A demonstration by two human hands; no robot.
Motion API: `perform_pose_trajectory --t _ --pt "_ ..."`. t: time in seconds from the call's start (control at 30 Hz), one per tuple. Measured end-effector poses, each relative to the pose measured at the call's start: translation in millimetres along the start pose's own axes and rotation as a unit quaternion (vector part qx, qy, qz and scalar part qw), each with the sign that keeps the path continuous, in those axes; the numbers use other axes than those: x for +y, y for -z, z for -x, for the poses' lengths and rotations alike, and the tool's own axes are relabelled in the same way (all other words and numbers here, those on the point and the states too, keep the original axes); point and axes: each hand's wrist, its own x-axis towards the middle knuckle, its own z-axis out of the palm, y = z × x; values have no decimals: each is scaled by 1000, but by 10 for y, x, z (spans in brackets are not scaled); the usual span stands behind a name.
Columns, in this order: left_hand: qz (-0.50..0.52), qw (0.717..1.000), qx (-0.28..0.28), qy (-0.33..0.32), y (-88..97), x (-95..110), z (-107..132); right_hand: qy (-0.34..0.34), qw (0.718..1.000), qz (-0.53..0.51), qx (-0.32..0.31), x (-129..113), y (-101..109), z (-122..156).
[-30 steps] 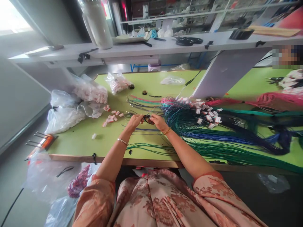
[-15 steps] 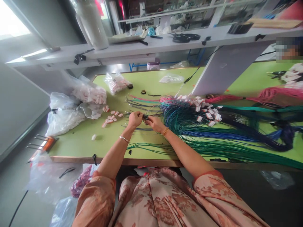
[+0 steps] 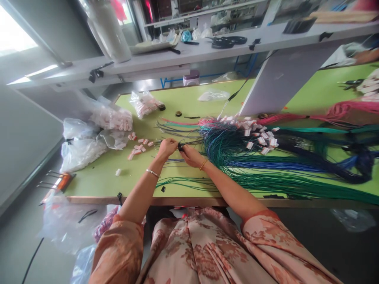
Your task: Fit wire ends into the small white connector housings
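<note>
An orange tool is seen at the far left, just off the end of a lime-green counter. Crumpled clear plastic bags are heaped on the counter's left part, and small white-and-red connectors are scattered just beside them.

Near the middle, the left hand and the right hand are brought together, fingertips meeting. Both are pinched shut on a small dark piece, which is held just above the counter with thin wires fanning from it. What the piece is cannot be made out.

The step would likely be done best with the piece kept pinned by the left hand while the fine work is left to the right fingertips. The loose strands should be kept flat and untangled.

To the right, a thick sheaf of green and blue wires is spread across the counter, many ends already capped with connectors. Pink wires are laid further back at the far right.

Behind, a grey shelf cluttered with tools and bags is carried on a slanted white support. Daylight is let in from the upper left.
</note>
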Motion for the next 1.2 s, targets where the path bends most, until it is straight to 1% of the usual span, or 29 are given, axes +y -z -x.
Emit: perform_pose_trajectory --t 0.07,0.1,0.2,0.27,0.37,0.47,0.57,0.67,0.7,0.77,0.83,0.87,0.9,0.97,1.07,1.13,1.2 --pt "-32 999 -7 2 26 27 -9 -1 1000 0 -2 -11 -7 0" --pt "-29 999 -11 9 30 43 -10 -1 1000 -2 0 -18 -7 -1" --pt "23 998 -29 50 12 93 8 -4 1000 -2 11 -41 -1 -4" --pt "60 995 -39 75 -13 117 38 -20 1000 13 12 -62 7 -3" --pt "79 992 -41 85 -52 117 97 -50 997 52 -1 -106 28 9" --pt "99 991 -28 87 -101 82 150 -81 991 104 -12 -177 72 29" --pt "148 986 2 75 -164 32 194 -120 981 155 -15 -279 164 63" --pt "183 981 34 48 -215 -22 234 -123 977 174 -15 -384 325 107" --pt "183 981 41 39 -225 -42 245 -117 979 169 -4 -410 393 114" --pt "166 985 49 17 -235 -86 265 -100 984 140 42 -435 535 93" --pt "136 989 53 -8 -239 -131 279 -81 988 100 89 -418 665 4" --pt "119 991 54 -21 -241 -151 284 -74 989 85 98 -395 716 -67" --pt "100 993 56 -34 -243 -167 289 -72 990 77 94 -364 755 -151" --pt "55 995 61 -60 -248 -183 301 -87 990 93 53 -290 795 -343" --pt "-15 992 75 -95 -251 -171 328 -126 981 138 -50 -196 781 -607" --pt "-49 990 81 -107 -251 -158 345 -133 977 133 -104 -175 749 -721" --pt "-63 989 81 -109 -255 -157 352 -127 979 107 -116 -196 717 -773"
